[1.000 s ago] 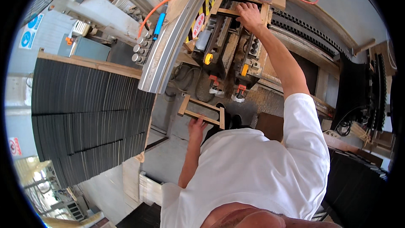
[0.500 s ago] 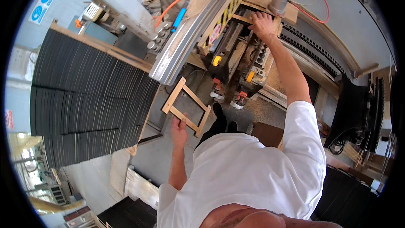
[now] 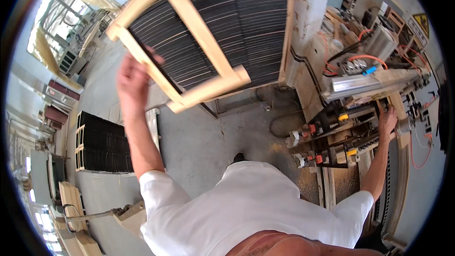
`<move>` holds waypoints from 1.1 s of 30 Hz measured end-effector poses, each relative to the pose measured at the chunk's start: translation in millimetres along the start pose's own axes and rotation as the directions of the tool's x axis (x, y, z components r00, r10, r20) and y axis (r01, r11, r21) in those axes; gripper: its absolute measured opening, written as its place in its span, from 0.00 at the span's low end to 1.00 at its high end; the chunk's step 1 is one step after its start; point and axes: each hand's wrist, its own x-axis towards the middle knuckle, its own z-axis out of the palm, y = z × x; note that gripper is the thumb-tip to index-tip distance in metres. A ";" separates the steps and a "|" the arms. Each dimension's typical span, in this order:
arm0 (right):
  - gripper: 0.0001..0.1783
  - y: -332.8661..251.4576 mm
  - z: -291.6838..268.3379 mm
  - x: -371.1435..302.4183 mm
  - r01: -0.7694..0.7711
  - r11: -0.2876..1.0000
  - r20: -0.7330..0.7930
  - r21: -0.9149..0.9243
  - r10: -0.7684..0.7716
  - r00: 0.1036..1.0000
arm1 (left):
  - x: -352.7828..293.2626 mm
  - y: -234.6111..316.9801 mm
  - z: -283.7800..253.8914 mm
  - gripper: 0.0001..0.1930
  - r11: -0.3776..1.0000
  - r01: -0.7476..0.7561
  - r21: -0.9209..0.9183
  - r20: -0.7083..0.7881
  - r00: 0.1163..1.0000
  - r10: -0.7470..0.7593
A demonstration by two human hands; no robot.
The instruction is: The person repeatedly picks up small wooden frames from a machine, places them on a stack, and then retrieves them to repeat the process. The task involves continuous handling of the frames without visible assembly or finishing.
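Left hand (image 3: 132, 78) at 10 o'clock clasps pale rectangular wooden frame (image 3: 182, 33) by one rail, likely light and stiff; right hand (image 3: 387, 119) grasps grey machine (image 3: 360, 114) at 3 o'clock.

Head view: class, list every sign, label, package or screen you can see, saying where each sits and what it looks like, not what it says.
Warning sign: upper right, on the machine housing; a yellow triangle with a dark border and a dark symbol.
Small yellow tags: on the machine's clamps, near the right hand; too small to tell more.
No packages or screens can be made out.
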 end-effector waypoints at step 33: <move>0.21 -397.8 -172.7 -257.5 -0.153 0.679 0.277 0.718 -0.078 0.958 | 328.9 -133.8 -210.2 0.22 0.950 0.042 0.309 0.044 0.997 -0.058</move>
